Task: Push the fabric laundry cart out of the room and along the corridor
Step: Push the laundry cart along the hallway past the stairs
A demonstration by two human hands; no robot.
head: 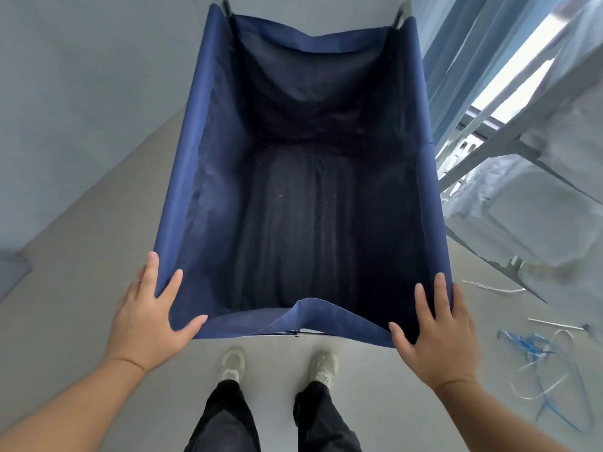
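A dark blue fabric laundry cart (192, 151) fills the middle of the head view, its deep bag empty. Two metal frame posts stick up at its far corners. My left hand (148, 316) wraps the near left corner of the rim, fingers over the fabric edge. At the near right corner my right hand (437, 334) holds the rim the same way. The near fabric edge sags between my hands. My feet stand on the floor just behind the cart.
A pale wall (81, 76) runs close along the cart's left side. On the right stands a metal rack (509, 138) with bagged white linen, beside a curtained window. Blue and white plastic straps (535, 357) lie loose on the floor at the right.
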